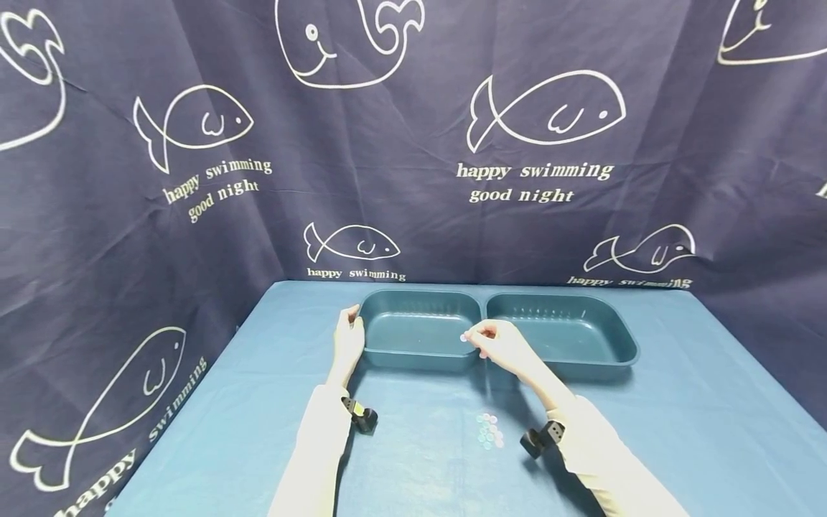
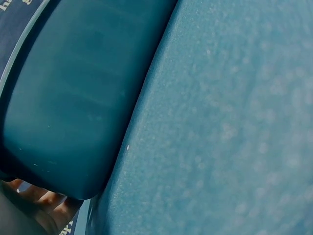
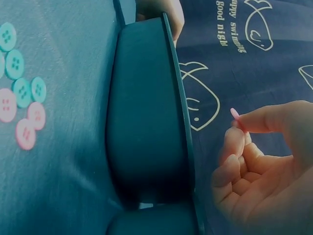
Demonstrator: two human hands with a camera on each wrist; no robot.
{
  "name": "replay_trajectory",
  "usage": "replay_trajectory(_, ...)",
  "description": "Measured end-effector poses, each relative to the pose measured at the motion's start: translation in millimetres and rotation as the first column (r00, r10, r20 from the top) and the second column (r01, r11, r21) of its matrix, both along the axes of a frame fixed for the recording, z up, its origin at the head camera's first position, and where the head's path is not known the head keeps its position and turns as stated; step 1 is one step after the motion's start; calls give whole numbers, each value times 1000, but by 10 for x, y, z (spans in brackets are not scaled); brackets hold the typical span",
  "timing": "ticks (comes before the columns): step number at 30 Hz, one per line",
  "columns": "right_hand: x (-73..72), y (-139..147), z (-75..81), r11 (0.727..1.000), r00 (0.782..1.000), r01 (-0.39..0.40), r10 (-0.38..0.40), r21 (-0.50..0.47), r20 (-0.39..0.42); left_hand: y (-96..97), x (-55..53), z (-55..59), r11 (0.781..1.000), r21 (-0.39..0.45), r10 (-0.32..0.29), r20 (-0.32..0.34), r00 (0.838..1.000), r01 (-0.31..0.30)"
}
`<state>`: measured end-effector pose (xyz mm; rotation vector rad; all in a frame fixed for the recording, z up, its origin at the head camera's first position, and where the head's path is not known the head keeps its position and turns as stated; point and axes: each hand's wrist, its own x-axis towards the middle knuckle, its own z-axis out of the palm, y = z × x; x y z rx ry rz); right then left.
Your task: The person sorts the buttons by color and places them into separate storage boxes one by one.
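Two teal plastic bins stand side by side, a left bin [image 1: 413, 359] and a right bin [image 1: 584, 368]. My left hand [image 1: 349, 336] rests against the outer end wall of the left bin, its fingers [image 2: 49, 203] at that wall in the left wrist view. Between thumb and index finger, my right hand [image 1: 500, 345] pinches a small pink button [image 3: 234, 113], with the other fingers curled in. In the head view that hand is over the right end of the left bin, near where the bins meet. Several pink and green buttons [image 1: 489, 431] lie on the table in front.
Light blue cloth covers the table [image 1: 420, 459]. Behind it hangs a dark blue curtain [image 1: 388, 165] printed with fish and lettering. A small black camera sits on each wrist, one on the left [image 1: 363, 416] and one on the right [image 1: 541, 439].
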<state>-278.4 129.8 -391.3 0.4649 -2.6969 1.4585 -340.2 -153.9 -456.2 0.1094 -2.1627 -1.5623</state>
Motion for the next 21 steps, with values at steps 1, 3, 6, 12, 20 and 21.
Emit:
replay_trajectory(1,-6,-10,5,1000,1000,0,0,-2,-1,2,1,-2,1000,2,0,0,1000,0)
replay_trajectory(3,-13,-34,13,1000,1000,3,-3,-2,1,4,2,-5,1000,3,-1,4,1000,1)
replay_trajectory(6,-28,-67,21,1000,1000,5,-5,6,2,7,3,-7,1000,15,-5,14,1000,5)
replay_trajectory(12,-69,-128,35,1000,1000,16,-16,4,8,12,-8,-15,1000,14,-4,20,1000,4)
replay_trajectory(20,-146,-214,19,1000,1000,19,-19,-12,6,0,-17,-18,1000,14,1,18,1000,-1)
replay_trajectory(21,-154,-223,16,1000,1000,19,-19,-13,5,-1,-17,-14,1000,17,0,21,1000,-1)
